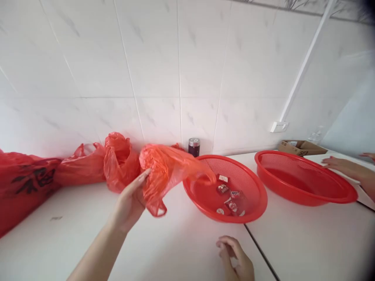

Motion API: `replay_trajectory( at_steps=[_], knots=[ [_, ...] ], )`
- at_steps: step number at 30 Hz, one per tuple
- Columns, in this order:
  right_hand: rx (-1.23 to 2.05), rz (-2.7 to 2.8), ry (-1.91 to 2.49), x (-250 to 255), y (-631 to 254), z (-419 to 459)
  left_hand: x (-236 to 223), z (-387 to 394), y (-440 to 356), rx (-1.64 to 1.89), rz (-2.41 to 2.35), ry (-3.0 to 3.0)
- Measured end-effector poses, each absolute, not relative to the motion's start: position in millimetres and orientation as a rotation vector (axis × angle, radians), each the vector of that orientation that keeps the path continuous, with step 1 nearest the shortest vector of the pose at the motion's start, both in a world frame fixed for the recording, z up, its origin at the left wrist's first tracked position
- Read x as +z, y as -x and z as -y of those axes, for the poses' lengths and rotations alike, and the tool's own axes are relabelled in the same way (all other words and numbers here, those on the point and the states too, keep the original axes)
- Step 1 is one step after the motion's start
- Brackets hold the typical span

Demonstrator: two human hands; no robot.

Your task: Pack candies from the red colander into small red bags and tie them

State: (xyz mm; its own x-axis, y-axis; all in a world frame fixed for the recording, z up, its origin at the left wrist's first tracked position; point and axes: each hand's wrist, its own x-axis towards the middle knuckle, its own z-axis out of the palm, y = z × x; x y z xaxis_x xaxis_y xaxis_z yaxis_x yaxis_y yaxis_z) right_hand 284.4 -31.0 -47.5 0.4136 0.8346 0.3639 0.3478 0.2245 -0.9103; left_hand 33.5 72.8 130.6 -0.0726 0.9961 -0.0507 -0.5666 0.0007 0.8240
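My left hand (131,201) is closed on a thin red plastic bag (166,171), lifted above the white table. One loose end of the bag stretches right, over the rim of a round red basket (254,203). Inside that basket lie several small wrapped packets (233,206), gathered toward its right and front. My right hand (236,257) is low in front of the basket, its fingers loosely curled with a gap at the thumb and nothing visible in them.
Red plastic bags (120,162) line the wall, with a large printed red bag (26,187) far left. A dark cup with a metal lid (193,147) stands behind the basket. Rightward are a second red basket (304,200), a cardboard box (301,148) and another person's hand (345,167).
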Motion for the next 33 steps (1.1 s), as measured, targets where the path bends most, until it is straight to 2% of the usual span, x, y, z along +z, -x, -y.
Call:
replay_trajectory(
  at_steps=[5, 9, 15, 18, 21, 24, 26, 27, 28, 30, 33],
  knots=[
    [0.384, 1.570, 1.013, -1.0, -248.1, 35.0, 63.1, 1.0, -22.0, 1.314, -0.960, -0.405],
    [0.399, 1.711, 0.966, 17.2, -215.5, 29.2, 25.1, 35.9, -7.6, 1.119, -0.968, -0.549],
    [0.419, 1.742, 0.936, 22.6, -184.3, 22.9, 19.1, 63.8, -5.4, 0.661, -0.941, -0.956],
    [0.491, 1.794, 1.058, 16.6, -184.0, 15.3, 12.9, 61.0, -0.6, 0.585, -0.804, -1.005],
    [0.582, 1.999, 1.276, 8.3, -194.4, 10.2, -1.0, 47.6, 17.1, 0.695, -0.909, -0.842],
    [0.657, 2.157, 1.505, 4.6, -205.8, 11.3, 5.4, 38.0, 30.6, 1.193, -1.375, -0.816],
    [0.697, 2.217, 1.613, 5.7, -207.1, 12.9, 25.0, 40.2, 23.6, 1.568, -1.636, -1.067],
    [0.726, 2.229, 1.655, 6.7, -205.3, 13.3, 35.8, 43.5, 14.1, 1.645, -1.683, -1.296],
    [0.767, 2.231, 1.679, 7.6, -202.2, 13.2, 44.6, 47.3, 1.4, 1.598, -1.653, -1.590],
    [0.863, 2.235, 1.687, 8.2, -194.8, 12.8, 50.1, 52.0, -27.6, 1.212, -1.556, -2.093],
    [0.943, 2.248, 1.658, 6.1, -191.9, 14.3, 25.0, 42.5, -53.1, 0.755, -1.690, -2.325]
  ],
)
